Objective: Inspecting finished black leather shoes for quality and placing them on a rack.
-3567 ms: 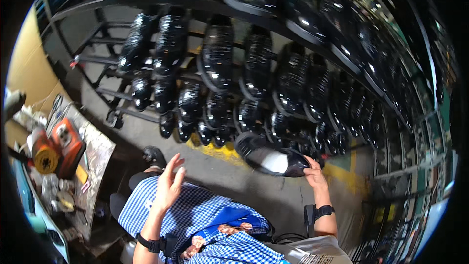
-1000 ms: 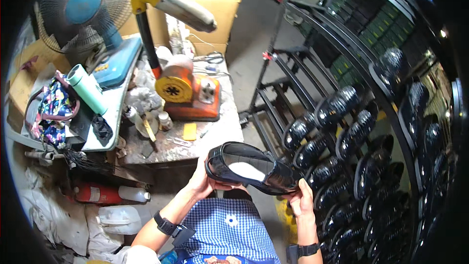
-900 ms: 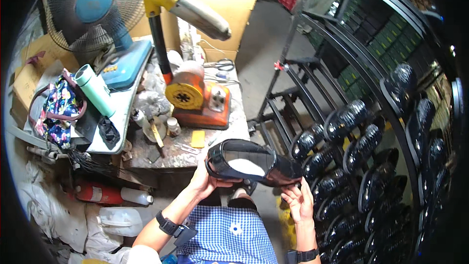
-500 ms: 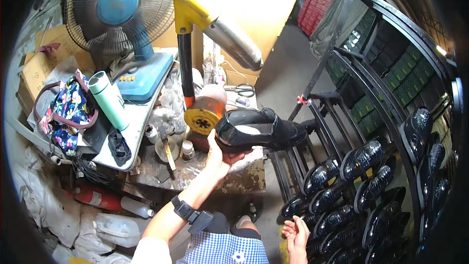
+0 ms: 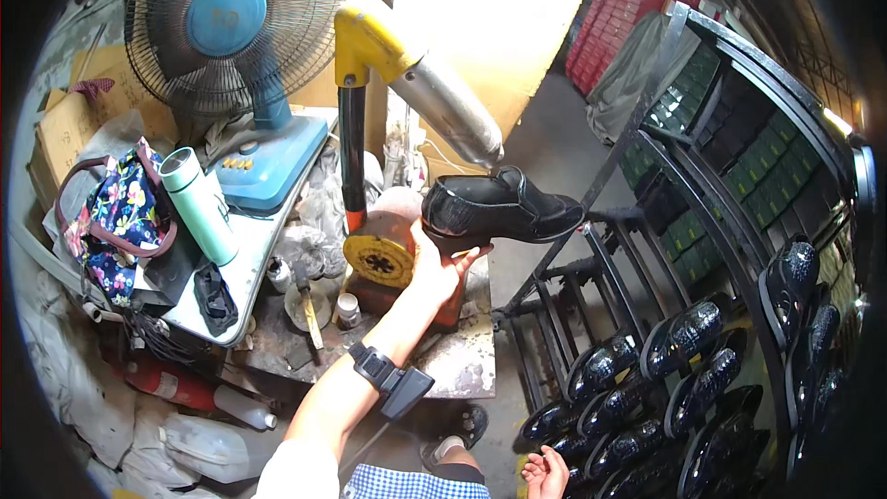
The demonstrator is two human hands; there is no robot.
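Observation:
A black slip-on shoe [image 5: 499, 208] rests on my left hand [image 5: 445, 266]. The fingers and thumb grip it from below at the heel and sole, its toe pointing right and its opening upward. Just above the shoe is the end of a silver tube [image 5: 448, 111] on a yellow elbow [image 5: 370, 37]. Behind my left wrist stands a machine with a round yellow disc [image 5: 379, 261]. My right hand [image 5: 545, 474] is low at the bottom edge, apart from the shoe, its fingers curled; what is in them, if anything, is hidden.
Black shoes [image 5: 684, 337] hang in rows on a metal rack [image 5: 647, 212] to the right. A fan [image 5: 226, 18], a mint-green flask [image 5: 199, 208] and a floral bag [image 5: 125, 222] stand at left. A white jar [image 5: 348, 310] and a brush [image 5: 309, 314] are on the worktable [image 5: 462, 365].
My left hand has raised the shoe, bringing it closer to the silver tube's end. My right hand sits slightly lower and further left in view. The whole view has shifted slightly.

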